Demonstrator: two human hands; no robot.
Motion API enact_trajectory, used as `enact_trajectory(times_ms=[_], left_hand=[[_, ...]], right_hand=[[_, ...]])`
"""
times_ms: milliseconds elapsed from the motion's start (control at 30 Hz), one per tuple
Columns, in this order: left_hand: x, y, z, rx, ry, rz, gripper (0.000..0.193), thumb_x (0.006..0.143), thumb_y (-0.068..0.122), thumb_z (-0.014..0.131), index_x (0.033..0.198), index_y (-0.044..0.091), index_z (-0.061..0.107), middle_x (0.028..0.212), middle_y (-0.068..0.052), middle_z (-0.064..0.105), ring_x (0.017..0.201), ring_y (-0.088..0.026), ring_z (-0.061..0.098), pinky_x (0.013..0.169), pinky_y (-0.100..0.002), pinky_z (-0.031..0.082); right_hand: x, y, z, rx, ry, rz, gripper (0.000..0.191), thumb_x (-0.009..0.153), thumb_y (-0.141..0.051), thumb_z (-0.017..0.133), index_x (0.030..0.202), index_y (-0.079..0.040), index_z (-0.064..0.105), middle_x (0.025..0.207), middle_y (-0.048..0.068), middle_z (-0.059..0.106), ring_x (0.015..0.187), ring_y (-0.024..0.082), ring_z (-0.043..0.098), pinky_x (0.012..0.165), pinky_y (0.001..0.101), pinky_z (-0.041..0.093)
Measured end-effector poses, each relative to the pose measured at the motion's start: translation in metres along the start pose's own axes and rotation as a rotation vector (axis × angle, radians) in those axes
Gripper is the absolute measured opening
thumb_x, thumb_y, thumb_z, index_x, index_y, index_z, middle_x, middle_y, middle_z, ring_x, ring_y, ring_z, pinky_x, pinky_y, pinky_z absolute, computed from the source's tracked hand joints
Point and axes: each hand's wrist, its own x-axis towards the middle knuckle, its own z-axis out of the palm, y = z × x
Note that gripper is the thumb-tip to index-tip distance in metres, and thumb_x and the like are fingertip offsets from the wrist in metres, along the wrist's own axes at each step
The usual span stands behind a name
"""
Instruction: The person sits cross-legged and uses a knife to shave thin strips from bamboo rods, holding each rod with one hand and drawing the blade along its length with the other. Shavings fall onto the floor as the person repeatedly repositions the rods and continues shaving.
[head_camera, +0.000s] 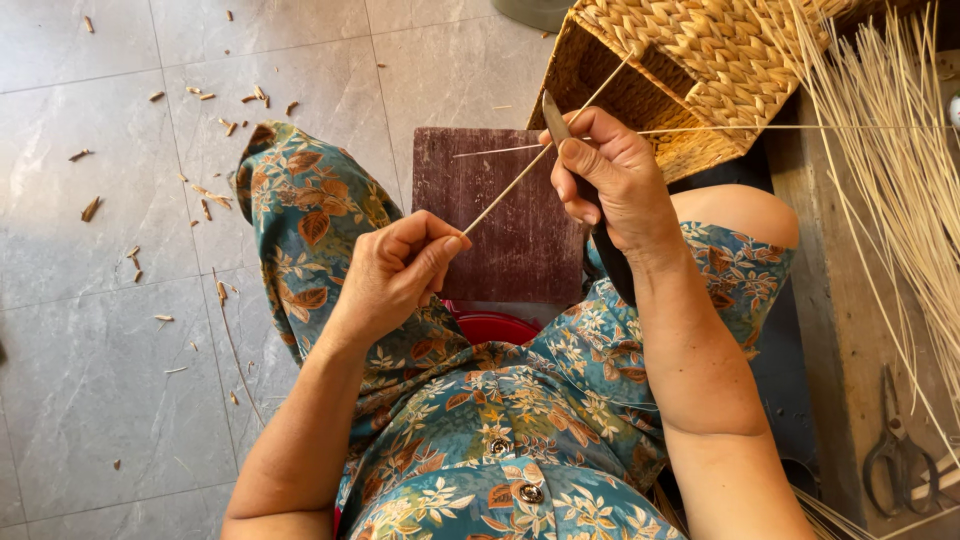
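Fingers of the left hand (400, 265) are pinched shut on the lower end of a thin bamboo strip (540, 150), held slanting above a dark wooden board (480, 215). A knife (556, 120) is gripped in the closed right hand (610, 175), its blade laid against the strip, near a woven basket (690, 60).

Even, soft daylight, bright throughout; no harsh glare. Faint shadows under the forearms and lap on the grey tile floor (90, 330). Focus sharp centre-frame; slight wide-angle stretch toward the edges.
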Motion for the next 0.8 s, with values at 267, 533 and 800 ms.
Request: enact_trajectory(times_ms=[267, 533, 800], left_hand=[[-0.002, 0.013, -0.006, 0.036, 0.015, 0.036, 0.017, 0.101, 0.018, 0.066, 0.095, 0.004, 0.073, 0.058, 0.004, 0.054, 0.050, -0.001, 0.048, 0.043, -0.021, 0.038], [-0.012, 0.016, -0.007, 0.076, 0.002, 0.024, 0.016, 0.100, 0.015, 0.065, 0.093, 0.003, 0.073, 0.056, 0.004, 0.054, 0.047, -0.002, 0.048, 0.042, -0.022, 0.037], [-0.014, 0.014, -0.015, 0.110, 0.028, -0.005, 0.016, 0.099, 0.014, 0.063, 0.096, 0.004, 0.075, 0.054, 0.003, 0.053, 0.046, -0.002, 0.047, 0.041, -0.022, 0.035]], right_hand=[[0.007, -0.011, -0.003, -0.010, 0.096, -0.054, 0.015, 0.107, -0.018, 0.061, 0.112, -0.004, 0.063, 0.071, 0.005, 0.060, 0.048, 0.006, 0.043, 0.042, 0.0186, 0.034], [-0.003, -0.022, -0.027, 0.034, 0.199, -0.159, 0.013, 0.107, -0.016, 0.063, 0.109, -0.003, 0.065, 0.073, 0.005, 0.059, 0.050, 0.007, 0.043, 0.044, 0.0209, 0.035], [-0.013, -0.043, -0.070, 0.127, 0.286, -0.382, 0.013, 0.113, -0.017, 0.066, 0.113, -0.004, 0.067, 0.074, 0.003, 0.062, 0.048, 0.007, 0.044, 0.043, 0.0216, 0.035]])
